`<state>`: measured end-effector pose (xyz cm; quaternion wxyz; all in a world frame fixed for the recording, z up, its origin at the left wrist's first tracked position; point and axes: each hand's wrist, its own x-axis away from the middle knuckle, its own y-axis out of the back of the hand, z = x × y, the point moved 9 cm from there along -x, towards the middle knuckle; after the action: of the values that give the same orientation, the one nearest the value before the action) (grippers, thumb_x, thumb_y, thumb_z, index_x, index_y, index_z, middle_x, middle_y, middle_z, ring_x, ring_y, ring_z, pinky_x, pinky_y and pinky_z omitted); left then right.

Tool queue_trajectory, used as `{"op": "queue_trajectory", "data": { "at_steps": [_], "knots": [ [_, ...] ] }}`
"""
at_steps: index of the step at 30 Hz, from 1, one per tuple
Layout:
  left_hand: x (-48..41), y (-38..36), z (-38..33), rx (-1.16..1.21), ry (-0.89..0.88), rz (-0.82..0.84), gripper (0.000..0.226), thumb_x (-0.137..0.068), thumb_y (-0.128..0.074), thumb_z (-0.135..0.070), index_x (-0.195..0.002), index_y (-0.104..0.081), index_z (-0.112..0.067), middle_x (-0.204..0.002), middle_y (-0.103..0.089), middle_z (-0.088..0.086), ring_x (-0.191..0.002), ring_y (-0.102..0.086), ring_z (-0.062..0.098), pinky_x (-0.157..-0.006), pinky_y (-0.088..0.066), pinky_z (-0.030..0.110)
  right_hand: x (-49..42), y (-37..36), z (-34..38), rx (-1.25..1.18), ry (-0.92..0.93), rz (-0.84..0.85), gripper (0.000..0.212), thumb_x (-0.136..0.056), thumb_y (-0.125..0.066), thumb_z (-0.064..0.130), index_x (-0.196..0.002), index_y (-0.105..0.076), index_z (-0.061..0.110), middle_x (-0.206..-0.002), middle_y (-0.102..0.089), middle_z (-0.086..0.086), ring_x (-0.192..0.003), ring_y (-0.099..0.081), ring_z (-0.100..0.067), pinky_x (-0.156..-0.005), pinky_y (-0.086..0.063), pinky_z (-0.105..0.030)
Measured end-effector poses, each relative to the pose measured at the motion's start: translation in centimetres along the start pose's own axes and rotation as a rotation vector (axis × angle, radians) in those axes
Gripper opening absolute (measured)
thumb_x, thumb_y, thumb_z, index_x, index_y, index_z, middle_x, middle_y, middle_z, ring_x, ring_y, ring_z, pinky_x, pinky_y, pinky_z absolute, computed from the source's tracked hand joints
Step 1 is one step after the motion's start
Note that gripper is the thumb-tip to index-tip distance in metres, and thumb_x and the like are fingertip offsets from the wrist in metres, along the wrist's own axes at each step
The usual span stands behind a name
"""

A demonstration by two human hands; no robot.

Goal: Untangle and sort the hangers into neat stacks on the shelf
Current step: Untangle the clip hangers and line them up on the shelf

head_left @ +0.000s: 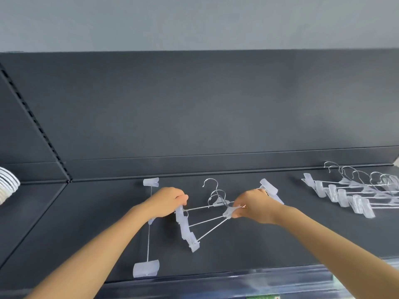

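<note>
Two hands [167, 201], three tangled clip hangers [183, 225], one lone hanger [146, 268], roughly six stacked hangers [341, 198]

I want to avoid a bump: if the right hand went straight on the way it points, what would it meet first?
Most likely the metal hooks of the tangled hangers, just up and left of the right hand. Depth is hard to judge here.

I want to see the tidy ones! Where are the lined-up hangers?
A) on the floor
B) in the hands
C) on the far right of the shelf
C: the lined-up hangers lie far right on the shelf; the left hand and right hand grip a tangled bunch.
</note>
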<state>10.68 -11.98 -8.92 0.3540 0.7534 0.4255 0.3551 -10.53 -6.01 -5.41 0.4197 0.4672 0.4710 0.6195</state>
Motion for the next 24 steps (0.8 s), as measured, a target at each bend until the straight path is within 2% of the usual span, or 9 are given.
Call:
{"op": "queue_trajectory", "data": {
  "at_steps": [2,4,7,9,12,17,19,21,24],
  "knots": [
    [-0.1,0.0,-0.1,0.038,0.004,-0.008,0.038,-0.095,-0.04,-0.033,-0.088,-0.063,-0.004,-0.086,-0.063,0.008,-0.069,-0.046,0.014,-0.068,-0.038,0.028,0.4,0.2,-0.3,-0.021,-0.009,0.02,0.042,-0.09,-0.045,0.059,-0.094,-0.066,0.023,-0.056,-0.033,0.002,-0.061,-0.035,-0.014,-0.09,-0.022,-0.028],
    [-0.2,-0.2,-0.3,0.033,0.008,-0.002,0.038,-0.095,-0.04,-0.033,-0.083,-0.058,-0.002,-0.074,-0.054,0.006,-0.066,-0.04,0.015,-0.064,-0.034,0.028,0.5,0.6,-0.7,-0.005,-0.033,-0.009,0.045,-0.089,-0.044,0.06,-0.096,-0.066,0.022,-0.056,-0.034,0.002,-0.066,-0.036,-0.017,-0.094,-0.024,-0.03],
    [-0.4,-1.0,-1.2,-0.023,-0.028,0.057,0.031,-0.093,-0.04,-0.029,-0.066,-0.046,-0.016,-0.068,-0.044,-0.006,-0.067,-0.038,0.016,-0.064,-0.034,0.03,0.5,0.2,-1.3,0.003,-0.064,-0.016,0.048,-0.089,-0.044,0.061,-0.096,-0.065,0.018,-0.056,-0.032,0.001,-0.062,-0.035,-0.015,-0.097,-0.025,-0.031],
    [-0.6,-1.4,-1.9,-0.076,-0.067,0.087,0.027,-0.091,-0.039,-0.022,-0.066,-0.048,-0.021,-0.077,-0.05,-0.004,-0.078,-0.046,0.019,-0.073,-0.041,0.032,0.3,-0.6,-1.9,-0.037,-0.076,-0.007,0.054,-0.082,-0.042,0.07,-0.089,-0.064,0.021,-0.056,-0.036,0.002,-0.06,-0.034,-0.014,-0.086,-0.025,-0.03],
    [-0.9,-1.7,-1.8,-0.098,-0.059,0.079,0.024,-0.094,-0.039,-0.019,-0.084,-0.061,-0.017,-0.097,-0.056,0.001,-0.093,-0.053,0.02,-0.084,-0.043,0.031,0.1,-1.5,-2.9,-0.062,-0.097,-0.012,0.051,-0.075,-0.044,0.074,-0.083,-0.062,0.027,-0.056,-0.043,0.005,-0.059,-0.036,-0.014,-0.072,-0.028,-0.029],
    [-1.3,-0.9,-1.7,-0.011,-0.044,0.018,0.026,-0.09,-0.042,-0.012,-0.073,-0.059,-0.021,-0.081,-0.061,-0.009,-0.068,-0.05,0.009,-0.06,-0.037,0.021,0.3,-0.8,-2.1,-0.153,-0.056,0.007,0.038,-0.086,-0.056,0.051,-0.091,-0.067,0.015,-0.067,-0.045,0.002,-0.065,-0.035,-0.015,-0.056,-0.021,-0.02],
    [-1.3,-0.3,-2.3,0.052,-0.056,-0.026,0.022,-0.089,-0.045,-0.012,-0.075,-0.061,-0.018,-0.077,-0.061,-0.009,-0.066,-0.049,0.008,-0.061,-0.038,0.022,0.2,-0.6,-2.2,-0.175,-0.068,-0.012,0.038,-0.086,-0.058,0.047,-0.092,-0.066,0.011,-0.067,-0.044,0.001,-0.067,-0.034,-0.016,-0.057,-0.02,-0.017],
    [-1.3,0.3,-2.6,0.125,-0.061,-0.065,0.018,-0.089,-0.049,-0.014,-0.078,-0.063,-0.014,-0.074,-0.06,-0.009,-0.066,-0.051,0.01,-0.067,-0.043,0.026,0.2,-0.1,-2.1,-0.156,-0.07,-0.047,0.034,-0.086,-0.058,0.046,-0.084,-0.064,0.012,-0.06,-0.037,0.003,-0.063,-0.03,-0.013,-0.062,-0.018,-0.018],
    [-1.3,0.9,-2.2,0.222,-0.044,-0.097,0.015,-0.09,-0.051,-0.02,-0.082,-0.063,-0.015,-0.074,-0.062,-0.006,-0.065,-0.053,0.01,-0.075,-0.05,0.034,0.2,-0.1,-2.3,-0.168,-0.059,-0.064,0.03,-0.088,-0.059,0.042,-0.064,-0.051,0.025,-0.058,-0.035,0.006,-0.06,-0.029,-0.009,-0.062,-0.02,-0.018]
  ]
}}
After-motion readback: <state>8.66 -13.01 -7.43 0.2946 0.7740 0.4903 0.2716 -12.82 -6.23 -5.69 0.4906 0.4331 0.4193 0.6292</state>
